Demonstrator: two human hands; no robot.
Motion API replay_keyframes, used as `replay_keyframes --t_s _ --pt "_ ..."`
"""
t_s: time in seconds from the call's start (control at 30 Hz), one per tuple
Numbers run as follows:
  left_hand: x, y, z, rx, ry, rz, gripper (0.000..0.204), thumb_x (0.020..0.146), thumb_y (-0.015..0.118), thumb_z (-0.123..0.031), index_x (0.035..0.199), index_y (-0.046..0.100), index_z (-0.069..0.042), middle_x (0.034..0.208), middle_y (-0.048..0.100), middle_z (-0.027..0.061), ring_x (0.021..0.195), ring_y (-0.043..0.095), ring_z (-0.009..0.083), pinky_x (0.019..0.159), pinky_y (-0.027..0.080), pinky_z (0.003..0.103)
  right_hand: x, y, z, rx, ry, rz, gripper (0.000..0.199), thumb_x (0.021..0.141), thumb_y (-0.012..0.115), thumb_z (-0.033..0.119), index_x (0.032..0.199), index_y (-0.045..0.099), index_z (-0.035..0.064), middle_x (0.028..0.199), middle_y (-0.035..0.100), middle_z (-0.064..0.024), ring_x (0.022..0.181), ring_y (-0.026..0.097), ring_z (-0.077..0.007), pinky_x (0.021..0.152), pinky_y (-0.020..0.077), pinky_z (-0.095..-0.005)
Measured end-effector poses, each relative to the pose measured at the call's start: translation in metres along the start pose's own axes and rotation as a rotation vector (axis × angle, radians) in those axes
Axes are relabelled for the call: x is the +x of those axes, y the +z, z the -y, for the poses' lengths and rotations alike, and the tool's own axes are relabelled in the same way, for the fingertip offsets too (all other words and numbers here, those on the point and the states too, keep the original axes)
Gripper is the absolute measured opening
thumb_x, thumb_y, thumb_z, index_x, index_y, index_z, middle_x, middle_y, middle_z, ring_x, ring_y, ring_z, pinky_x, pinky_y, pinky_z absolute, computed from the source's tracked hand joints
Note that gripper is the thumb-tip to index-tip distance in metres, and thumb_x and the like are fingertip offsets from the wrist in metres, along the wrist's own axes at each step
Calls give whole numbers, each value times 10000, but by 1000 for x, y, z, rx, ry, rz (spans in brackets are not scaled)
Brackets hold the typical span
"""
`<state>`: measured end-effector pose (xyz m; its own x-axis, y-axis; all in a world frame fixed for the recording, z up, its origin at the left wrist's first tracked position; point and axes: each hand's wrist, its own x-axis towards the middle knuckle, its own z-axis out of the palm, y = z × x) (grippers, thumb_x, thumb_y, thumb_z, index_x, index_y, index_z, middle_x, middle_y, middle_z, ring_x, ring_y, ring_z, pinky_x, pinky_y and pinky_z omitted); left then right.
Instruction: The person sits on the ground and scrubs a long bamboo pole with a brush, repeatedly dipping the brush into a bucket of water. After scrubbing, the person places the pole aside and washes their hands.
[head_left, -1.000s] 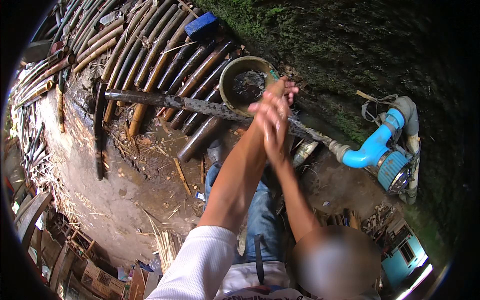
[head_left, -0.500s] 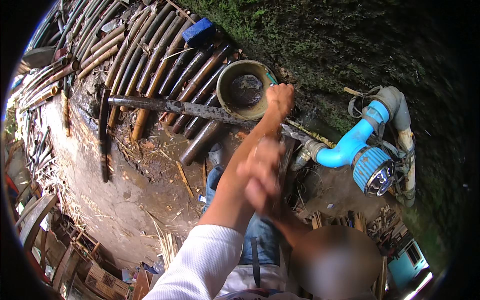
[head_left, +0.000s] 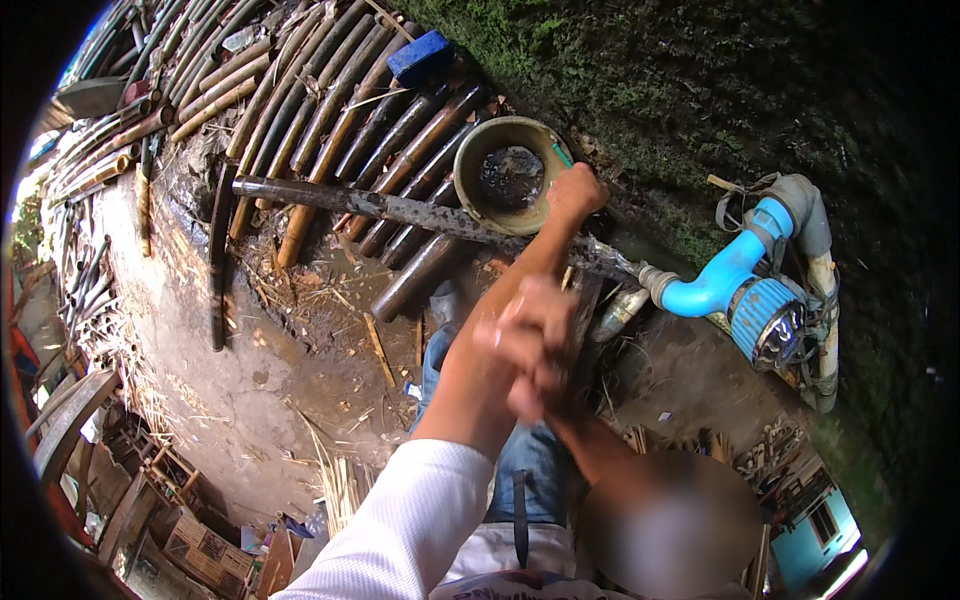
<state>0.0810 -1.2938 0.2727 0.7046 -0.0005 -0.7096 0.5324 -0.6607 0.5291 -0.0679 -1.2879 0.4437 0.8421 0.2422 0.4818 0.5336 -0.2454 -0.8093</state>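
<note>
My left hand [head_left: 577,193], on a white-sleeved arm, is closed in a fist at the right side of a round bucket [head_left: 462,185]. Beside its fingers, a thin green piece [head_left: 562,154] lies at the bucket's rim; whether the fist grips this piece or the rim cannot be made out. Dark, wet contents show inside the bucket. Over my left forearm, my right hand [head_left: 532,340] has bent fingers smeared by motion. It overlaps the forearm in view; contact is not clear, and no object shows in it.
Dark bamboo poles [head_left: 350,110] lie in rows at the upper left, with a blue block-shaped thing [head_left: 420,58] on them. A longer dark pole [head_left: 340,198] crosses them. At right, a light-blue pipe [head_left: 722,272] with grey fittings stands beside a mossy bank [head_left: 640,80].
The view has shifted slightly, so the bucket, poles and pipe sit farther right. My left fist stays by the bucket, while my right hand keeps moving, blurred, over my left forearm.
</note>
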Motion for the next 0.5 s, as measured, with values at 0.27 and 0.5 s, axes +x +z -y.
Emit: replay_keyframes --t_s 0.27,0.5 --pt "12 32 21 -1375 -23 61 347 1058 475 -324 1222 590 -40 1064 674 113 904 648 286 811 544 425 -2 -8 -141 43 664 -258 486 1084 366 301 1468 506 37 1485 503 -117 1367 455 -241 1184 314 -400" --pt "-183 -14 16 -557 405 -214 663 1104 413 -288 1621 182 56 1701 140 288 1601 74 406 1293 83 438 35 35 -245 842 1432 -628 397 1057 498 365 1264 620 48 1242 665 -118 1227 606 -288 1089 468 -459"
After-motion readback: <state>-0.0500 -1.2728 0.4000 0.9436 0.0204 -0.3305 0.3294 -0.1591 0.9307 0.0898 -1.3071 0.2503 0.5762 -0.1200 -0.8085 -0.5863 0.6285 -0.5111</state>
